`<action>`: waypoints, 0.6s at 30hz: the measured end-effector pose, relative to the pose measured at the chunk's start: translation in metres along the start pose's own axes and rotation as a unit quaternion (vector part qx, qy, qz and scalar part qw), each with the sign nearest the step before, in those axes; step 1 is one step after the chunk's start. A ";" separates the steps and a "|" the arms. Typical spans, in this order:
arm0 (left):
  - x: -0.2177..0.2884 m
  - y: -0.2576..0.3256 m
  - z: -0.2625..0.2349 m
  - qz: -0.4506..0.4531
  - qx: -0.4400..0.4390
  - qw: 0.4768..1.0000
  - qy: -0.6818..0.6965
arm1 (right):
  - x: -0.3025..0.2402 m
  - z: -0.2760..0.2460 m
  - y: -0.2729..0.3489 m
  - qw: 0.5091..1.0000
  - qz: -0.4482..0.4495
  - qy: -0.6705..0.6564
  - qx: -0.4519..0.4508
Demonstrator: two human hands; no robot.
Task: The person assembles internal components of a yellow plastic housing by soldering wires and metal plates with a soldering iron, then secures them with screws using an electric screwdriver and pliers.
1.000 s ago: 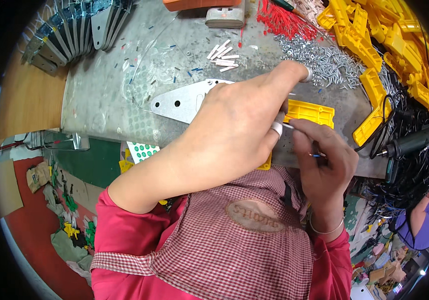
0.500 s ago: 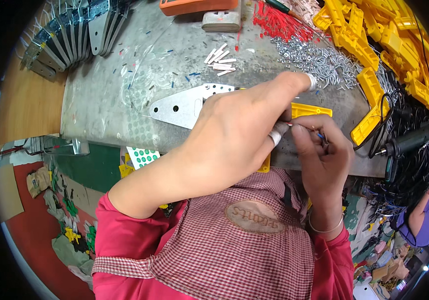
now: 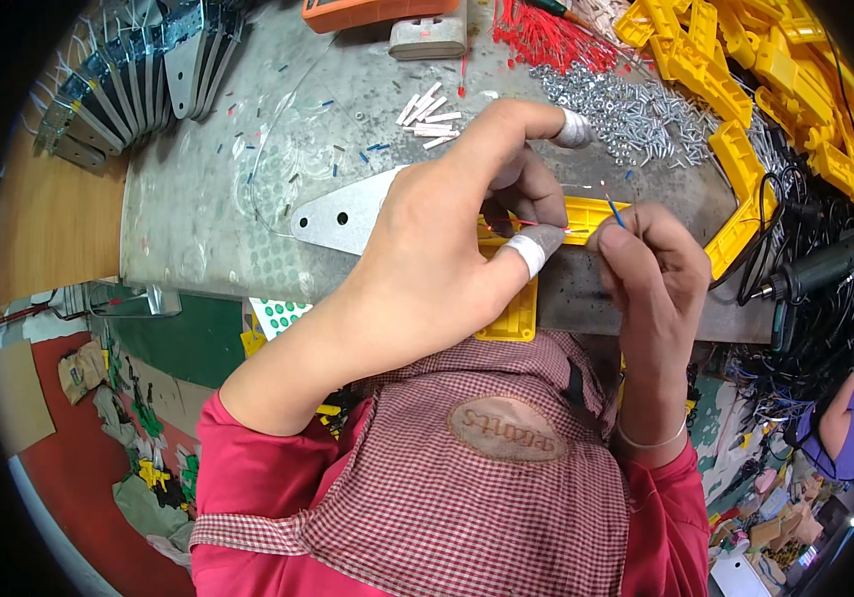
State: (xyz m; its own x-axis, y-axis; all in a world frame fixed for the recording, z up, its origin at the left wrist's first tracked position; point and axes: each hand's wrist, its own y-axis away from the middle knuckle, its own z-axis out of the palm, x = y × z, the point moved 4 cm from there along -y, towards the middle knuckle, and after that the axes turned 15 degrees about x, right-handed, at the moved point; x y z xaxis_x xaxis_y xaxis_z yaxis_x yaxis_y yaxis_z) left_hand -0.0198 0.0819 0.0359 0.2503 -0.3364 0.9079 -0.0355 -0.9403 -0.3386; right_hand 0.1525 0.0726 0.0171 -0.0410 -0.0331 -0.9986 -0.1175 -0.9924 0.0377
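Observation:
My left hand [image 3: 447, 234], with white tape on its thumb and a finger, pinches a thin red wire [image 3: 525, 222] between thumb and fingertips. Opposite it, my right hand [image 3: 658, 259] is closed on a short blue wire [image 3: 615, 210] whose end sticks up past the thumb. Beneath the hands lies a yellow plastic handle part [image 3: 580, 211], partly covered by my left hand. A pointed grey metal plate [image 3: 322, 219] with two dark holes reaches out to the left from under that hand.
White sleeves [image 3: 431, 117] lie behind my left hand, near loose screws [image 3: 636, 124] and red wires [image 3: 561, 40]. Yellow parts [image 3: 795, 90] are heaped at right, above a dark screwdriver-like tool [image 3: 815, 269] and black cables. Metal plates [image 3: 128, 90] stand in a row at far left.
My hands have moved apart slightly, uncovering more of the yellow part and the red wire. The blue wire now points upward from my right fingertips.

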 end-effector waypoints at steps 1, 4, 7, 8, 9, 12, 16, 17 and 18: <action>0.001 0.000 0.000 -0.003 0.006 1.000 0.005 | 0.000 0.003 0.000 1.000 0.010 0.024 -0.005; -0.002 0.000 -0.002 -0.011 0.012 1.000 0.017 | 0.002 0.005 -0.001 0.997 -0.010 0.078 -0.005; -0.002 -0.001 -0.002 -0.030 0.015 0.999 0.031 | -0.002 0.009 -0.002 0.992 -0.089 0.077 -0.041; -0.002 -0.001 -0.002 -0.043 0.016 0.998 0.036 | -0.004 0.010 0.000 0.992 -0.090 0.077 -0.040; 0.000 -0.002 -0.003 -0.042 0.016 0.998 0.037 | -0.003 0.010 0.002 0.999 -0.034 0.028 -0.027; 0.000 -0.001 -0.004 -0.055 0.019 0.997 0.041 | 0.002 0.007 0.002 0.999 0.023 -0.037 -0.027; 0.002 0.001 -0.003 -0.039 0.007 0.999 0.029 | 0.000 0.009 0.002 1.000 0.010 -0.010 -0.015; 0.004 0.003 -0.003 -0.038 0.000 0.999 0.022 | -0.002 0.010 0.002 1.000 0.010 -0.010 -0.021; 0.005 0.004 -0.004 -0.040 0.005 0.999 0.020 | -0.002 0.009 0.002 1.000 0.016 -0.007 -0.015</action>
State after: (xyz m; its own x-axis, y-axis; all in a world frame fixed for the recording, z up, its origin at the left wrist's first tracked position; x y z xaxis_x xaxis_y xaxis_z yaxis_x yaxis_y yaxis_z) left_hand -0.0228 0.0761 0.0399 0.2134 -0.2624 0.9411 -0.0071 -0.9636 -0.2671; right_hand 0.1431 0.0714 0.0199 -0.0589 -0.0638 -0.9962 -0.0861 -0.9939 0.0688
